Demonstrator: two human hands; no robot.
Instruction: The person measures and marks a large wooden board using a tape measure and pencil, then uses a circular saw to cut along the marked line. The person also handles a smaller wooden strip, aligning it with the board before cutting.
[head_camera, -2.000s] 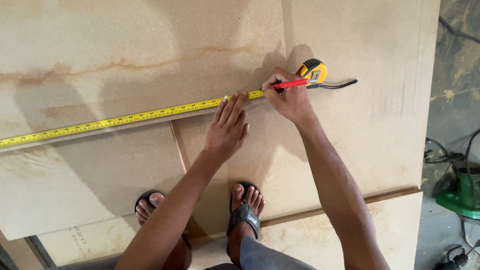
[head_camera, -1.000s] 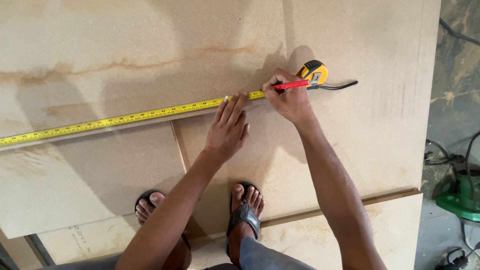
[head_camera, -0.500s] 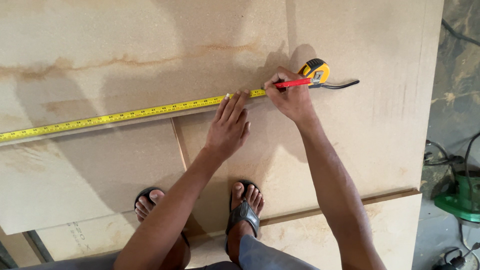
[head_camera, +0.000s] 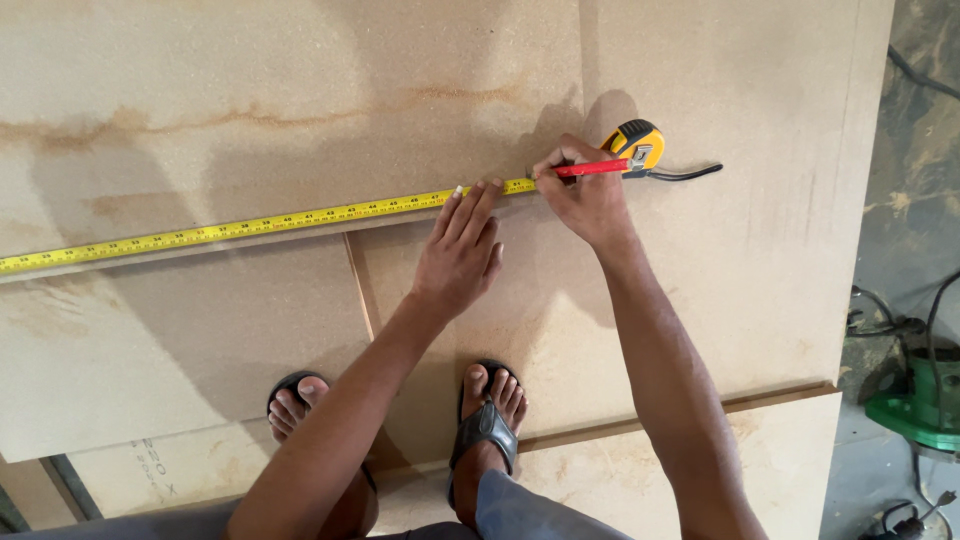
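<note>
1. The left hand (head_camera: 462, 252) lies flat with fingers spread narrowly, fingertips pressing the yellow tape measure blade (head_camera: 250, 227) onto the large fibreboard sheet (head_camera: 250, 100).
2. The right hand (head_camera: 585, 195) is closed around a red pencil (head_camera: 592, 168) — its tip at the blade's edge, just right of the left fingertips.
3. The tape measure case (head_camera: 638, 146) sits just beyond the right hand — blade running far to the left.
4. Two sandalled feet (head_camera: 490, 410) stand on the near boards.

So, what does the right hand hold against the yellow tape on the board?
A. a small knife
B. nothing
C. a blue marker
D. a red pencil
D: the right hand grips a red pencil with its tip at the yellow tape, beside the fingers of the left hand.
</note>
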